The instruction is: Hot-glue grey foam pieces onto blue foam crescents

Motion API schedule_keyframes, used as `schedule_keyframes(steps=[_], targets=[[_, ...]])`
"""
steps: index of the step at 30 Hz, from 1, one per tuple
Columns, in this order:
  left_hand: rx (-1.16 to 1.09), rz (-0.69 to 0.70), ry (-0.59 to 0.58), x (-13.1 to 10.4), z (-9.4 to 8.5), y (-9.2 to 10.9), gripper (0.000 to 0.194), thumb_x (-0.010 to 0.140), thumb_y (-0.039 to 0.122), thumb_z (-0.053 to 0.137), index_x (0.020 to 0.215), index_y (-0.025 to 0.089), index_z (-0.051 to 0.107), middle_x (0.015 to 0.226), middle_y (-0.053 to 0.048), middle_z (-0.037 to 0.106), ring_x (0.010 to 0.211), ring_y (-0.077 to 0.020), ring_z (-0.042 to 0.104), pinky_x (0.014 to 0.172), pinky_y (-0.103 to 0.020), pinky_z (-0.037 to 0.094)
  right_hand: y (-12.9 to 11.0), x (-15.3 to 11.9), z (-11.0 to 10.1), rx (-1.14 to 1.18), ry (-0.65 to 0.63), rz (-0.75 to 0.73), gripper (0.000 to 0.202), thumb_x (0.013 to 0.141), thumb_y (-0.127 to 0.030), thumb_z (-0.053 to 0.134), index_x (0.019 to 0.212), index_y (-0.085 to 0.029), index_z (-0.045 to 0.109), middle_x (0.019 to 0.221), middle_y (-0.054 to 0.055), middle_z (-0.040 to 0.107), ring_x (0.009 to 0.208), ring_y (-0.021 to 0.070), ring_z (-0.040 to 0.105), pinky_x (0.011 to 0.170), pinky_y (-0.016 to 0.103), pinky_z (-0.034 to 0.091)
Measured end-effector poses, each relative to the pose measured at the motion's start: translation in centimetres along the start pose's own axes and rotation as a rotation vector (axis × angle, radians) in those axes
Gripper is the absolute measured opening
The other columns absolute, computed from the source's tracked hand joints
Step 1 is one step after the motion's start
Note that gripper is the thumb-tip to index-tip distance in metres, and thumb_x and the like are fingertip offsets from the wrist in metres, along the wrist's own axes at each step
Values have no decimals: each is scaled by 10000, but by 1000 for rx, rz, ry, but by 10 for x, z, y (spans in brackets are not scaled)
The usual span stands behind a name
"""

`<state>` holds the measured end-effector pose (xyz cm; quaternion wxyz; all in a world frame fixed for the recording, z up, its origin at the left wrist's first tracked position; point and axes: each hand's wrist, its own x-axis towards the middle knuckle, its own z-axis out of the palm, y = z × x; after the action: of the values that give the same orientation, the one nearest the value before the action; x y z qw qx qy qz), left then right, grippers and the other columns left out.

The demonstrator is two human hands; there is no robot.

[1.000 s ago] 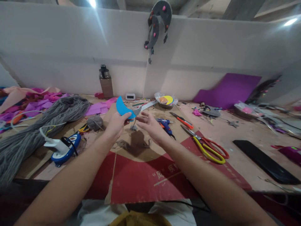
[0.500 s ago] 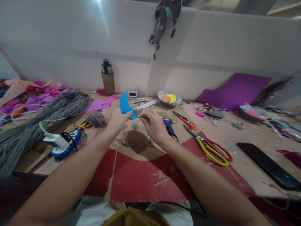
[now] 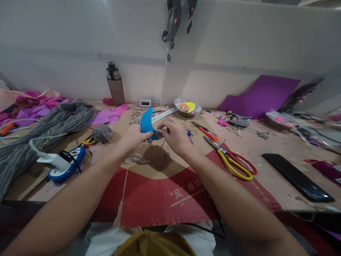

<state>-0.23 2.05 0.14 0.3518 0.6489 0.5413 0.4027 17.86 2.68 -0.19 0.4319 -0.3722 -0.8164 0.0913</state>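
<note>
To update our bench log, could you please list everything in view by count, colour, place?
Crescent: 1, blue, left hand
Yarn masses: 2, grey, left
Power strip: 1, blue-white, left
Scraps: uncounted, pinkish, left rear
Bottle: 1, brown, by wall
Hanging ornament: 1, grey, top centre
Clutter: uncounted, mixed, rear
Sheet: 1, purple, right rear
Cutter: 1, orange, right
Scissors: 1, red-yellow, right
Slab: 1, black, right
Cardboard: 1, brown-red, under hands
Left hand, right hand: 2, bare, at crescent

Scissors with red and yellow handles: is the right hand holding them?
No, the scissors lie apart from the right hand, which is by the blue crescent.
</note>
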Motion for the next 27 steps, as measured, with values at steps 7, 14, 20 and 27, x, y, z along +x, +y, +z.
schedule_keyframes(steps=[7, 14, 20, 27], targets=[[-133, -29, -120, 6, -2, -12, 209, 669, 348, 695, 648, 141, 673, 608, -59, 654, 514, -142, 535, 516, -260, 386, 1, 2, -5, 241, -80, 191, 93, 825, -268, 611, 775, -196, 643, 754, 13, 662, 703, 146, 574, 685, 289, 449], [-371, -101, -226, 3, 0, -5, 282, 652, 385, 755, 713, 121, 678, 679, -60, 670, 570, -124, 555, 576, -252, 418, 8, 5, -8, 427, -124, 306, 174, 783, -311, 630, 695, -162, 617, 684, -8, 611, 632, 106, 510, 636, 258, 405], [-389, -91, -261, 2, 0, -1, 346, 621, 434, 785, 733, 121, 687, 684, -66, 672, 578, -132, 561, 592, -269, 429, 0, 4, -12, 530, -117, 404, 216, 763, -337, 648, 655, -167, 569, 626, -31, 539, 568, 77, 433, 546, 228, 338], [-410, -16, -290, 0, -1, 0, 280, 659, 389, 774, 723, 130, 690, 688, -56, 679, 603, -127, 563, 616, -270, 428, 2, 3, -18, 741, -253, 569, 234, 743, -387, 673, 702, -184, 564, 540, -61, 446, 434, 47, 307, 405, 210, 205]])
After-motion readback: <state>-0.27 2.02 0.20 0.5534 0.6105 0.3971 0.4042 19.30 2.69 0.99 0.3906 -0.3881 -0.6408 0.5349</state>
